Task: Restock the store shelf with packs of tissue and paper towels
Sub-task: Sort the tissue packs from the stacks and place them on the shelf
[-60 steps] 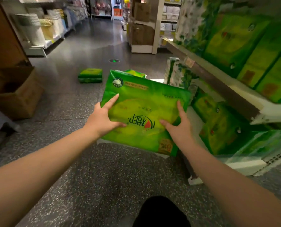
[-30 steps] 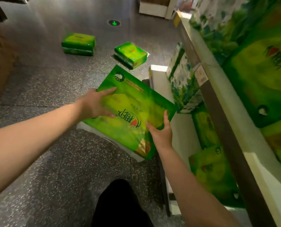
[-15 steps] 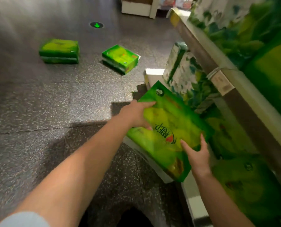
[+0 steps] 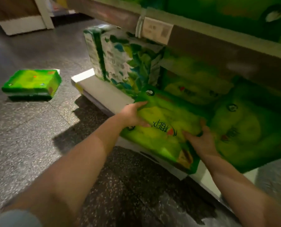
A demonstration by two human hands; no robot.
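Both hands, left hand [image 4: 133, 114] and right hand [image 4: 200, 140], grasp a flat green plastic-wrapped tissue pack [image 4: 162, 133] at the white bottom shelf [image 4: 103, 94] edge. Their fingers' far tips hide behind it. Motion blur smears the neighbouring green packs [image 4: 244, 128].

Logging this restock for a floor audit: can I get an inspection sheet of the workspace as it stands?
Surface: bottom shelf, white, front edge bare at the left; speckled grey floor.
Job's things: green pack tilted at the shelf edge, held in both hands; more green packs shelved to its right; leaf-print pack upright to its left.
Clutter: small green pack lying on the floor.
Grippers: left hand and right hand grip the pack.
Cables: nothing seen.
Surroundings: upper shelf with price tag.
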